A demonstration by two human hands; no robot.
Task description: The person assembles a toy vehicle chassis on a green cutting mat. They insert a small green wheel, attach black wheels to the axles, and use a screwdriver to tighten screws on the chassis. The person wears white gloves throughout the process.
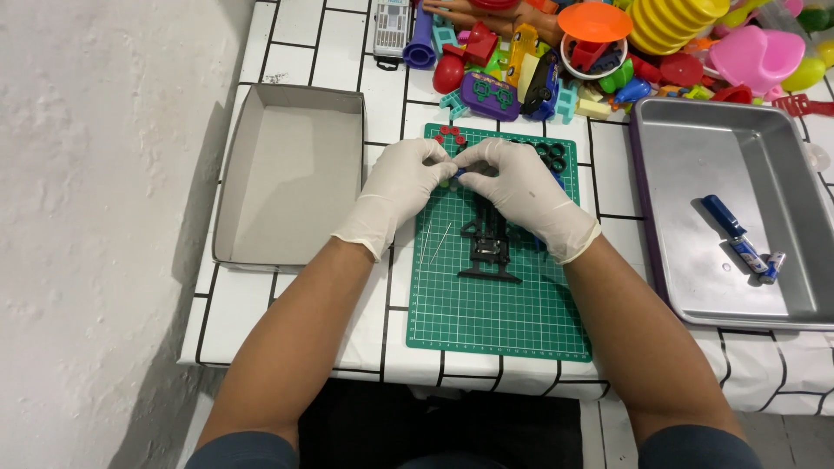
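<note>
The left hand (407, 187) and the right hand (519, 189), both in thin white rubber gloves, met over the far part of the green cutting mat with a printed grid (495, 321); the fingertips of both were pressed together around a small blue and yellowish piece (455, 176), pinching it between them, and most of this piece was hidden by the fingers, so its shape could not be told; the step in hand seemed to be the joining or separating of small parts of a toy, done with fine finger work; the next move, as I judge it, would call for a steady grip and little force, because the piece was small and could slip away easily.

Both forearms came from the near edge of the table and bent inward, with the wrists held just above the mat; the left wrist was turned a little to the right, and the right hand covered the far end of a black plastic toy chassis (486, 252) that lay on the mat near the hands; two thin metal pins (434, 241) lay just left of this chassis; small red round parts (450, 134) and black ring-shaped tyres (551, 154) rested at the far edge of the mat.

Farther out, an open grey cardboard box (291, 174) stood to the left; a shallow metal tray (738, 287) stood to the right and held a blue-handled screwdriver (728, 224); a heap of colourful plastic toys (608, 43) filled the far side of the white tiled table (295, 26).
</note>
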